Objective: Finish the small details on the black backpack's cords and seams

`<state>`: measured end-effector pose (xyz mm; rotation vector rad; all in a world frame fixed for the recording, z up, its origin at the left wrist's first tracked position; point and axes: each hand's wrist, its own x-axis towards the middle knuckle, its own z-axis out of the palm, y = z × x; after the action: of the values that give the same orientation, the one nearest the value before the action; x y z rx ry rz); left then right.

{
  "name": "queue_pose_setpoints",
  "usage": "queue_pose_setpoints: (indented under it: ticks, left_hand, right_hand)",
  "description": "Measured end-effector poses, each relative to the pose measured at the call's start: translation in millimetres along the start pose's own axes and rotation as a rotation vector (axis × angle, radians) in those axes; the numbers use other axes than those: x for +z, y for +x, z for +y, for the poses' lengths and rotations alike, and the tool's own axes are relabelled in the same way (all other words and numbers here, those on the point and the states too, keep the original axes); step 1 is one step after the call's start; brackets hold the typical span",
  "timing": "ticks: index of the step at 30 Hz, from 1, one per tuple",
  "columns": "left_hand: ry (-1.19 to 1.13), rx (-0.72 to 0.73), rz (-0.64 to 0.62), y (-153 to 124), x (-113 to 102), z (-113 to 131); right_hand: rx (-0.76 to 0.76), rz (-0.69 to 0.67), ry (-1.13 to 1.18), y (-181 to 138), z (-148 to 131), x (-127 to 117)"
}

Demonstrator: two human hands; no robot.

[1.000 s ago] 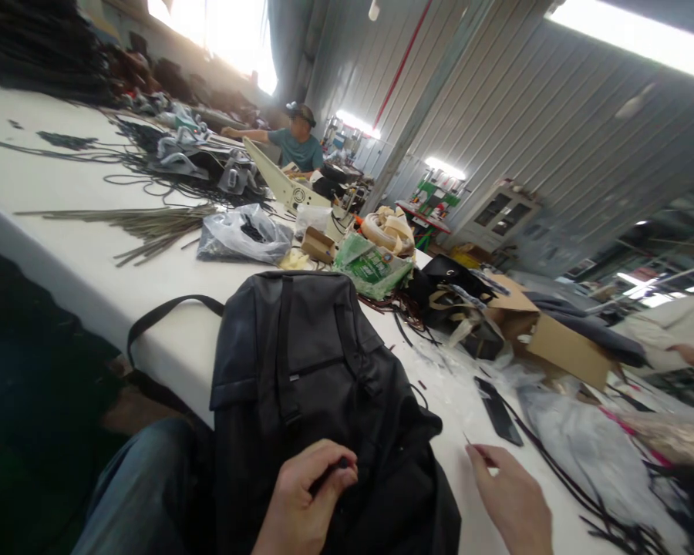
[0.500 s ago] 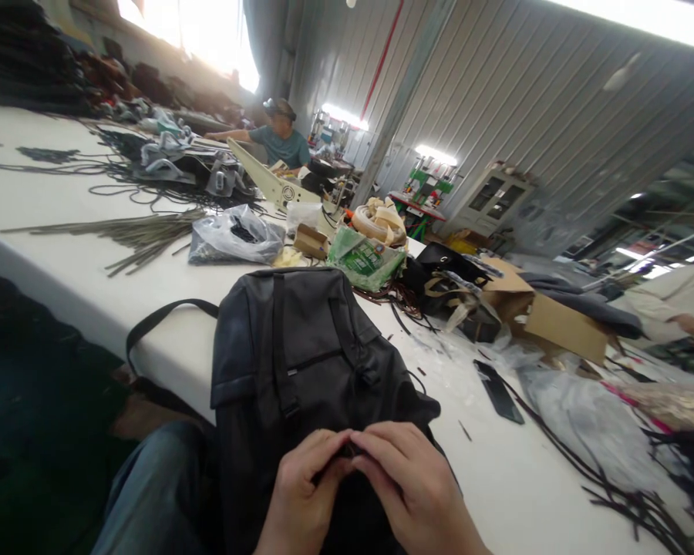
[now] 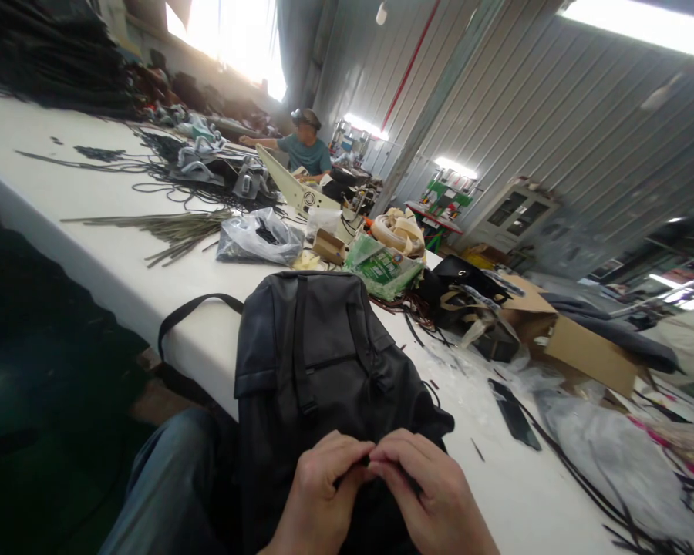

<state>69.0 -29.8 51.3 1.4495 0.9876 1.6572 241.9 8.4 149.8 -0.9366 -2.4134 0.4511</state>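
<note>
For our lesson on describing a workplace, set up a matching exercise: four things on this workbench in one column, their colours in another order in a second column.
Things:
1. backpack
2. box
3. packet
4. table

Colours:
a. white
b. green
c. black
d. brown cardboard

Pairs: 1-c, 2-d, 3-b, 4-a

Left hand (image 3: 324, 493), right hand (image 3: 433, 497), fingertips pinched together

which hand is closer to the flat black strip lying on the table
Right. The right hand pinches the black backpack on the side facing the flat black strip, which lies up and to its right. The left hand sits farther away, beyond the right hand.
</note>
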Motion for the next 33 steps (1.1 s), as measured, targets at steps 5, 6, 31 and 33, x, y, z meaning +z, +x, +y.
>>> queue_pose_setpoints:
  ticks: [5,6,31,33]
  left_hand:
    - [0.025,0.0,-0.032,4.5,-2.7,9.8]
    - [0.023,-0.013,-0.037,6.4,-3.3,12.8]
    - [-0.246,-0.547,-0.268,71.6,-30.7,57.2]
    - [-0.256,-0.53,-0.289,67.1,-27.7,55.3]
  right_hand:
    - [0.1,-0.067,0.141,6.8,-5.5,-4.9]
    - [0.11,-0.073,0.151,8.9,-6.1,-5.5]
    - [0.397,0.307,0.752,88.6,-29.4,-25.5]
    - [0.405,0.298,0.775,89.2,-29.6,-21.7]
